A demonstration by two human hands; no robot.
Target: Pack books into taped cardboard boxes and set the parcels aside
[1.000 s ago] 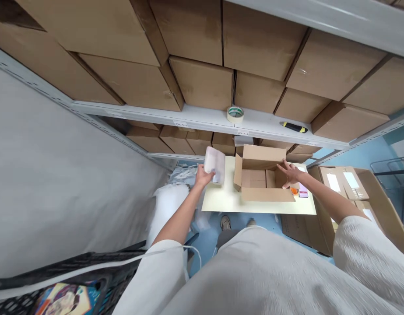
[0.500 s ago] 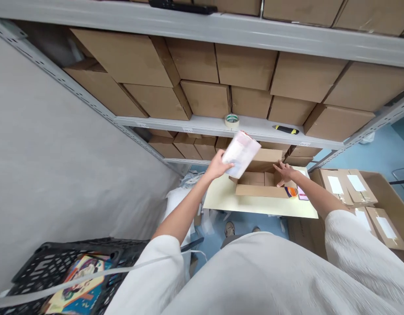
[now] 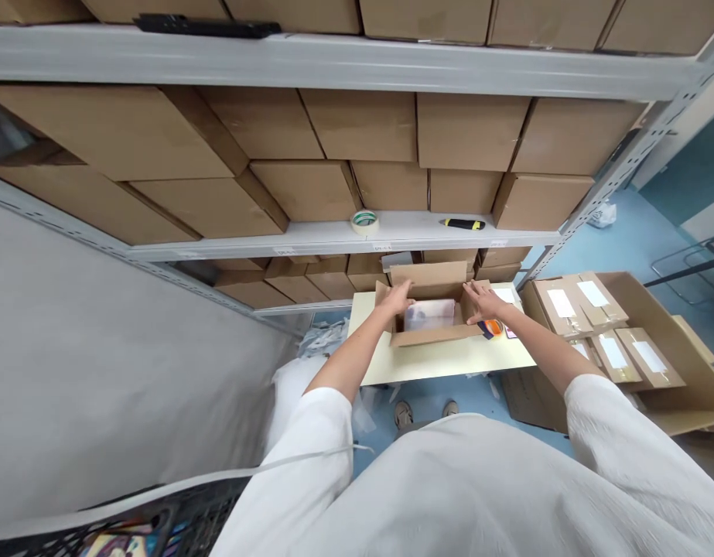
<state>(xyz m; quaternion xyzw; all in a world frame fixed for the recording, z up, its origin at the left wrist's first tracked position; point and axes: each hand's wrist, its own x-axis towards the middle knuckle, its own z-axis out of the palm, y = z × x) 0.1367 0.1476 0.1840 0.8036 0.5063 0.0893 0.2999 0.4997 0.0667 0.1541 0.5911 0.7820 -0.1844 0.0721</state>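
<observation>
An open cardboard box (image 3: 432,336) stands on the pale yellow table, its flaps up. Inside lies a flat pale packet (image 3: 429,315) in clear wrapping; its print is too blurred to read. My left hand (image 3: 394,300) grips the box's left side, fingertips by the rear corner, close to the packet. Across from it, my right hand (image 3: 483,302) holds the right side, thumb and fingers spread over the wall and flap. Beside the box's right front corner is an orange and dark blue roll (image 3: 490,328), partly below my right hand.
Shelves of brown boxes (image 3: 298,189) rise behind the table (image 3: 449,360). A tape roll (image 3: 365,223) and a yellow-black utility knife (image 3: 462,223) lie on one shelf. At right, a large carton (image 3: 696,398) holds several labelled boxes. A black crate (image 3: 211,514) sits lower left.
The packet, held up in my left hand before, now lies inside the box. My left hand has come down to the box's left side. The view has shifted right.
</observation>
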